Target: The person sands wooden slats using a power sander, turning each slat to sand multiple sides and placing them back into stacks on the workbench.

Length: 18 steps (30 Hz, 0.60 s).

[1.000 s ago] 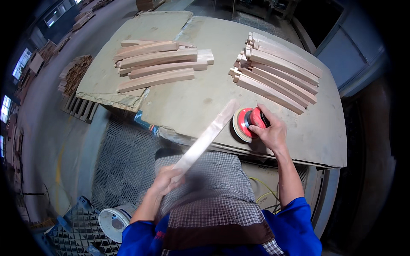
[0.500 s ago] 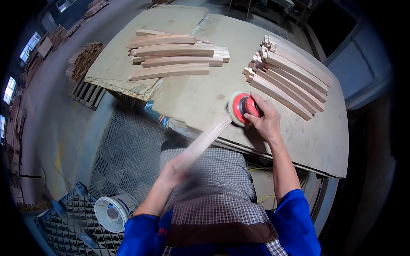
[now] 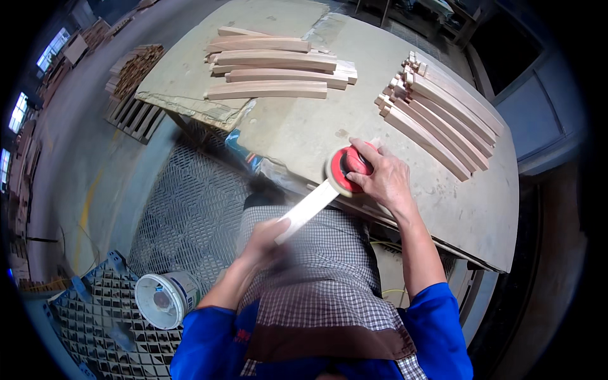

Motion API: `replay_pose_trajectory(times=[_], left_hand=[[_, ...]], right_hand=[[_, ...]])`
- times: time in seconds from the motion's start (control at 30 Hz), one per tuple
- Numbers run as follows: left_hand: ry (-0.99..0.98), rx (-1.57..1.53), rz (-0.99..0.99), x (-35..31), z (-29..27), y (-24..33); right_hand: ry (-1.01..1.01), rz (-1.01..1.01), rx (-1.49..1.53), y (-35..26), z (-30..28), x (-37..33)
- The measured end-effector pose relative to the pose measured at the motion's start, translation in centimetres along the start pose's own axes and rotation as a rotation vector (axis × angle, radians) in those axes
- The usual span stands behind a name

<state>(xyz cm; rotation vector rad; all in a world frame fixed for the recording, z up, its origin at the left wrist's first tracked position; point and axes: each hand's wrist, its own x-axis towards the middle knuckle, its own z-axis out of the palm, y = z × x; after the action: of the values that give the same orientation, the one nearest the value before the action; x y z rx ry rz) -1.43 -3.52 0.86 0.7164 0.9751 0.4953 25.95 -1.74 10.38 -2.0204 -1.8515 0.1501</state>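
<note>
My left hand (image 3: pixel 266 239) is closed round the near end of a pale wooden strip (image 3: pixel 308 211), which slants up and right over the table's front edge. Gripped from above in my right hand (image 3: pixel 384 178) is a red and black orbital sander (image 3: pixel 348 168) with a pale round pad. The pad lies across the far part of the strip and covers some of it; a bit of the strip's end shows beyond the sander. My left fingers are slightly blurred.
Several curved wooden pieces (image 3: pixel 272 61) lie on the worn table (image 3: pixel 297 133) at the far left. A second stack of notched wooden pieces (image 3: pixel 443 117) sits at the right. Beside me on the floor grating stands a white bucket (image 3: pixel 158 303); a pallet of wood (image 3: pixel 135 82) is farther off.
The strip has moved up and right under the sander, with my left hand following. The sander now covers more of the strip instead of meeting its end. The whole view has shifted slightly.
</note>
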Motion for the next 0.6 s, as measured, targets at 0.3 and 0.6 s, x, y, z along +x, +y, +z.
replay_pose_trajectory(times=[0.3, 0.6], left_hand=[[-0.186, -0.616, -0.248, 2.7, -2.3, -2.1], [0.053, -0.123, 0.001, 0.9, 0.2, -1.3]], right_hand=[[0.250, -0.342, 0.149, -0.4, 3.0, -5.0], [0.028, -0.074, 0.048, -2.6, 0.0, -3.8]])
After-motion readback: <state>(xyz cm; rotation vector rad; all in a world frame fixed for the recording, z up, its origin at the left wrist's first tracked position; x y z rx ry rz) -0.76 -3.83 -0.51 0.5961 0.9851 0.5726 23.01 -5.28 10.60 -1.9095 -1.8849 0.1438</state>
